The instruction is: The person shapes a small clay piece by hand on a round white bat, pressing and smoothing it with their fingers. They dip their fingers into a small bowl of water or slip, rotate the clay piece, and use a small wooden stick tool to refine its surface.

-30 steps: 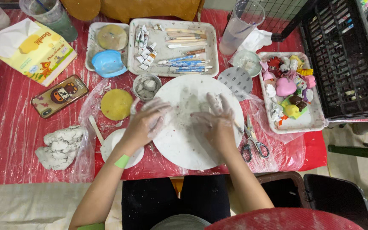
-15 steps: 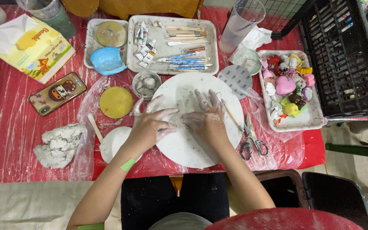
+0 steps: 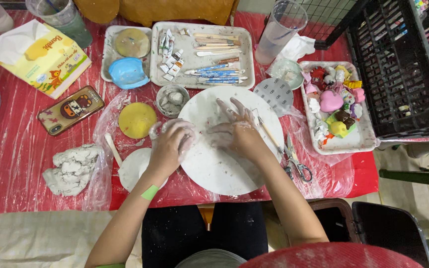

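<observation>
A round white board (image 3: 224, 168) smeared with clay lies on the red plastic-covered table in front of me. My right hand (image 3: 237, 131) rests flat on its upper middle with clay-coated fingers spread. My left hand (image 3: 170, 146) sits at the board's left rim with its fingers curled under; whether anything is inside them is hidden. A small grey bowl (image 3: 171, 99) with clay bits stands just above the left hand. A thin wooden stick (image 3: 269, 134) and scissors (image 3: 299, 168) lie by the board's right edge.
A grey clay lump (image 3: 70, 166) on plastic, a small white disc (image 3: 132, 168) and a yellow disc (image 3: 136, 119) lie to the left. Behind are a tool tray (image 3: 202, 49), blue bowl (image 3: 127, 72), phone (image 3: 70, 109) and tissue pack (image 3: 40, 54). To the right are a tray of coloured figures (image 3: 336, 106) and a black crate (image 3: 403, 64).
My left hand has slid left from the board's middle to its left rim and curled its fingers. My right hand has stayed spread on the board, shifting slightly up.
</observation>
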Available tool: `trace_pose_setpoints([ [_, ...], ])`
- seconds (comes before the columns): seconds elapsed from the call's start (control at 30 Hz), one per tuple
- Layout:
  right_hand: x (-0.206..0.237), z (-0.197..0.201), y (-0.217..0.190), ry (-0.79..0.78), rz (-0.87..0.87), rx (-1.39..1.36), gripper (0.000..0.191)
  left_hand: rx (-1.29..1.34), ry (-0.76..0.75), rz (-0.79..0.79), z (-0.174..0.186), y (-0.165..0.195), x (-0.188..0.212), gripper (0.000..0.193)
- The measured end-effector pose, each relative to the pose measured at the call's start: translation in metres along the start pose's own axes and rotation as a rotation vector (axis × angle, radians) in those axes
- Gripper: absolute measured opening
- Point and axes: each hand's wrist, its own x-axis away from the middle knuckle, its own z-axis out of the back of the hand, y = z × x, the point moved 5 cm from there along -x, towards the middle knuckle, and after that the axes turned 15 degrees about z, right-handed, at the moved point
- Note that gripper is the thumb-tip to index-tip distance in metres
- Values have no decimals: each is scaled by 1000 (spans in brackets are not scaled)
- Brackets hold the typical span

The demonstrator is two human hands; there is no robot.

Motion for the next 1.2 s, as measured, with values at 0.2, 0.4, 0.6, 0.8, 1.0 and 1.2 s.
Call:
trace_pose_setpoints([
  [0.2,-15,-7,9,73,-32,94,52,197,-50,-95,1,18,-11,40],
  [0.4,-14,-16,18,183,-29,110,38,37,119,-49,12,28,-9,13],
  [0.6,-16,-29,27,226,-75,175,22,149,0,-9,2,23,-7,13],
  [0.8,-24,-19,17,324,-16,326,15,66,282,-70,20,20,0,15],
  [1.0,23,45,26,621,-194,-73,10,220,254,-33,30,18,6,6],
  [1.2,126,82,-2,773,-202,-17,11,489,114,-46,37,48,-4,14],
])
